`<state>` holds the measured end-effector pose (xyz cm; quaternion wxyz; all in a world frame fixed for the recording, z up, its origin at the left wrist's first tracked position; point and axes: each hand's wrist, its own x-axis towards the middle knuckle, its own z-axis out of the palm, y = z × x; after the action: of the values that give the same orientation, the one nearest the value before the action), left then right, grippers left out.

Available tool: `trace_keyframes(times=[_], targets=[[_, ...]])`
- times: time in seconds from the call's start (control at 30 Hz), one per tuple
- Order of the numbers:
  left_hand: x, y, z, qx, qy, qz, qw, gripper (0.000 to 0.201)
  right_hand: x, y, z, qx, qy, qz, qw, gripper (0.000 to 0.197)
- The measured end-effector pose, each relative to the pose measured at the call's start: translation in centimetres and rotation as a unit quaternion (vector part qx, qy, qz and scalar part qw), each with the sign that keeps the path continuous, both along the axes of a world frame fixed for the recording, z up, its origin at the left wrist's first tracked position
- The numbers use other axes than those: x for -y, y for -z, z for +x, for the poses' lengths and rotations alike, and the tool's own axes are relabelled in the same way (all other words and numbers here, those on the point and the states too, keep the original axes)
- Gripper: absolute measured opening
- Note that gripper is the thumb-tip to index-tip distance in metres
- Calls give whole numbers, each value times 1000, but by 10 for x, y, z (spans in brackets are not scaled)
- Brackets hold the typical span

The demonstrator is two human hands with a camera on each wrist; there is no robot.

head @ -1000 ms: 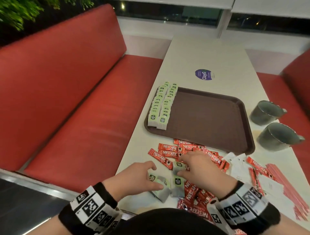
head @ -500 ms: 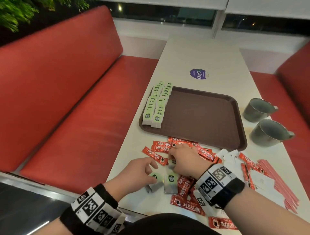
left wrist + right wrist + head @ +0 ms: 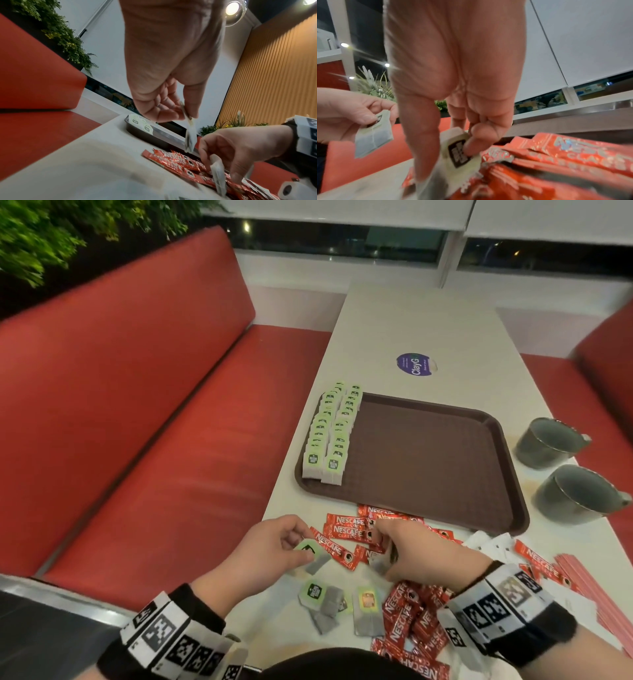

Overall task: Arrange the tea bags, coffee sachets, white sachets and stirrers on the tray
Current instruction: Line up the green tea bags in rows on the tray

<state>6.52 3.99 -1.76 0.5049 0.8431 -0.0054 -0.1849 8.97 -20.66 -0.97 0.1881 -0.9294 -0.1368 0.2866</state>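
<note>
A brown tray (image 3: 431,460) lies mid-table with two rows of green-tagged tea bags (image 3: 330,433) along its left side. My left hand (image 3: 284,546) pinches one tea bag (image 3: 310,554) by its tag, lifted just off the table; the same bag (image 3: 189,133) dangles in the left wrist view. My right hand (image 3: 404,553) pinches another tea bag (image 3: 460,150) over the red coffee sachets (image 3: 346,530). Two more loose tea bags (image 3: 320,599) lie near the front edge. White sachets (image 3: 493,544) and pink stirrers (image 3: 596,594) lie to the right.
Two grey mugs (image 3: 548,446) stand right of the tray. A purple round sticker (image 3: 412,364) is on the far tabletop. Red bench seats (image 3: 171,440) flank the table on both sides. More coffee sachets (image 3: 411,631) pile at the front edge.
Both hands have risen slightly from the pile, each now holding a tea bag. The left hand drew left, away from the two bags still lying by the front edge.
</note>
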Motion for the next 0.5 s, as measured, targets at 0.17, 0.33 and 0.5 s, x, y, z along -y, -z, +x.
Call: trace_keyframes(times=[0.17,0.33,0.5], targets=[[-7,-12,31,77,-8,29,997,23,1,1,11,32,-27,-61,997,31],[-7,-23,95,139,-27,65,988,10,-15,-30,24,57,9,53,997,14],[9,-25,148,127,57,149,979,10,-35,-38,66,86,117,146,979,10]])
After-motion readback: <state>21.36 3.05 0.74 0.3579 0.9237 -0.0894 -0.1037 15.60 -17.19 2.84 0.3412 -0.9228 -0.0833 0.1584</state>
